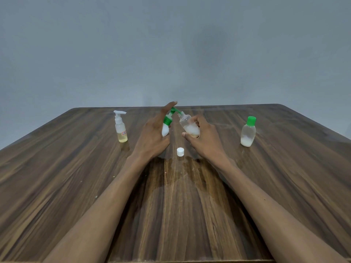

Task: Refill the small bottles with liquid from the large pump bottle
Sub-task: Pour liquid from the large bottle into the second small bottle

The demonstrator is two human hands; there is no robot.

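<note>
The desk (180, 215) edge is lying nearest me. My left hand (152, 133) is gripping the pump bottle (166, 124), index finger pressing the pump; my right hand (204, 138) is tilting the open small bottle (189, 124) under the spout. Any misalignment, I judge, spills liquid.

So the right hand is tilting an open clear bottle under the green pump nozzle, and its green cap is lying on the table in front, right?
Not quite. The cap lying on the table is white, not green, as the head view shows. The rest holds: the right hand tilts the open clear bottle to the green pump nozzle.
</note>
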